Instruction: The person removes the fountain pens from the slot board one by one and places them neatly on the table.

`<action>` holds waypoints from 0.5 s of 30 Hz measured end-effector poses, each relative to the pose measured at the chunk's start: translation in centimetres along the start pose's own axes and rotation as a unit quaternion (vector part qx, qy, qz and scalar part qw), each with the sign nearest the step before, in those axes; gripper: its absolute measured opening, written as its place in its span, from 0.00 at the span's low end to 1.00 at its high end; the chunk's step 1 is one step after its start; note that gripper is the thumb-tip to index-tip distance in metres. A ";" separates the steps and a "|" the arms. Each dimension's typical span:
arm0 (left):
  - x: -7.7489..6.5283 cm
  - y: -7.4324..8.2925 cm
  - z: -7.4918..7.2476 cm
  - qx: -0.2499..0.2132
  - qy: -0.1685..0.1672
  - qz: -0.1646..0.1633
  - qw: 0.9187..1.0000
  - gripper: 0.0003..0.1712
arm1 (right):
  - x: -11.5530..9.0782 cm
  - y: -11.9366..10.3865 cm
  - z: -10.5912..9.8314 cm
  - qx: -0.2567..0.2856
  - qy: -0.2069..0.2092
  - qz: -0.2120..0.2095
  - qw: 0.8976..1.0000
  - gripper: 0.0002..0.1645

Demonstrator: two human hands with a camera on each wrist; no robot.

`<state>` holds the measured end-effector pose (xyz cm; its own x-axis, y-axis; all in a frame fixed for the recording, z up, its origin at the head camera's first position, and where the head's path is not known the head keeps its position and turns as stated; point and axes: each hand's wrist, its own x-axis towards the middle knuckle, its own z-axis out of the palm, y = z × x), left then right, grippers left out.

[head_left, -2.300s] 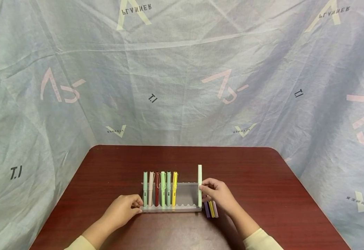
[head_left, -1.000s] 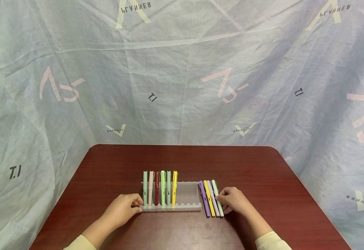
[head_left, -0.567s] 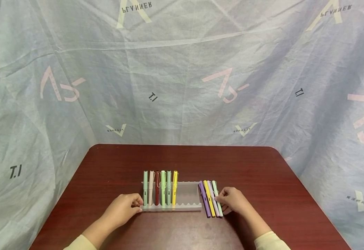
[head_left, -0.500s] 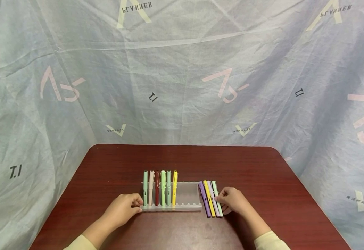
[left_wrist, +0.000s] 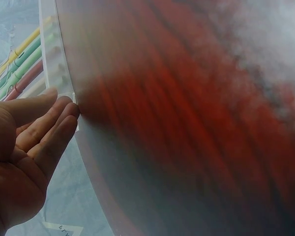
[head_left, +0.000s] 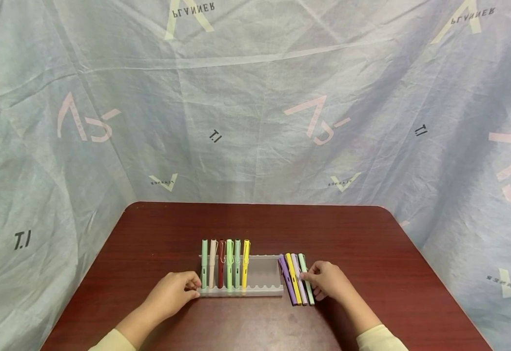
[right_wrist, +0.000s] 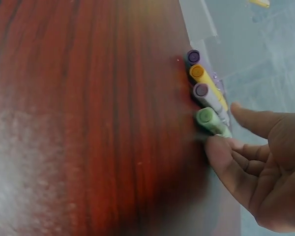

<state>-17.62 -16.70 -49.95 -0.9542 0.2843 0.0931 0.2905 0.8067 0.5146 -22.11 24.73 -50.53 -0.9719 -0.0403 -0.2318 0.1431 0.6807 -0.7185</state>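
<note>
A clear pen rack with a notched front rail lies on the table, several capped pens standing in its left half, among them a dark red pen and a yellow pen. My left hand holds the rack's left end between thumb and fingers. Right of the rack, side by side on the table, lie a purple pen, another yellow pen, a lilac pen and a pale green pen. My right hand touches this row, its fingers against the pale green pen and one digit reaching over towards the lilac one.
The reddish-brown table has rounded far corners. Pale printed cloth hangs behind it and along both sides. The right half of the rack shows bare notches.
The pale green pen, earlier upright at the rack's right end in my right hand, now lies beside the lilac pen. Lately its lower end has shifted slightly rightward. My left hand stays put.
</note>
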 end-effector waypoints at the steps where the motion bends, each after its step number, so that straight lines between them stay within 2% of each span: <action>1: 0.0 0.0 0.0 -0.001 -0.001 -0.001 1.000 0.09 | 0.0 -0.1 -0.1 -0.009 0.007 -0.001 1.000 0.21; 5: 0.0 0.0 -0.1 -0.002 -0.006 -0.001 1.000 0.08 | 0.0 -0.9 -0.5 -0.031 0.031 -0.005 0.999 0.25; 8: 0.0 0.0 -0.1 -0.001 -0.006 0.000 1.000 0.08 | 0.0 -1.6 -0.7 -0.032 0.041 -0.024 0.998 0.25; 12: 0.1 0.0 0.0 -0.001 -0.008 -0.002 1.000 0.09 | 0.0 -2.6 -0.5 0.025 0.014 -0.077 0.997 0.21; 15: 0.1 0.0 0.0 -0.001 -0.008 -0.001 1.000 0.09 | 0.0 -3.4 0.1 0.089 -0.031 -0.124 0.988 0.20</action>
<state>-17.69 -16.69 -49.93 -0.9538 0.2899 0.0787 0.2878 0.8066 0.5163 -22.56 22.39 -48.13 -0.9686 -0.2387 -0.0700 -0.0624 0.5057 -0.8604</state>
